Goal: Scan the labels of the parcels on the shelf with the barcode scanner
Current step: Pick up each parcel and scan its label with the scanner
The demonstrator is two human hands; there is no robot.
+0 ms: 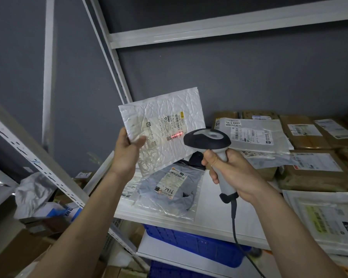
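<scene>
The left hand point(127, 151) pinches the lower left edge of a white bubble mailer point(163, 129), thumb on the face and fingers behind, holding it raised and tilted in the open space above the front of the shelf point(213, 213). The right hand point(231, 173) is wrapped around the pale handle of the barcode scanner point(209, 141), its dark rounded head just beside the mailer's right edge; a red scan line point(175, 136) falls across the barcode of the mailer's label point(166, 127). The scanner's cable point(234, 223) hangs down past the shelf's front edge. Both forearms reach forward and upward, well apart. The mailer is crinkled and glossy. Beneath it on the white shelf board lies a clear plastic bag parcel point(169, 191) with a handwritten label. Behind, brown taped cardboard boxes point(317, 167) and grey poly bags point(255, 135) crowd the rear and right. Perforated white uprights point(48, 171) frame the left side; blue crates point(193, 245) sit below.
</scene>
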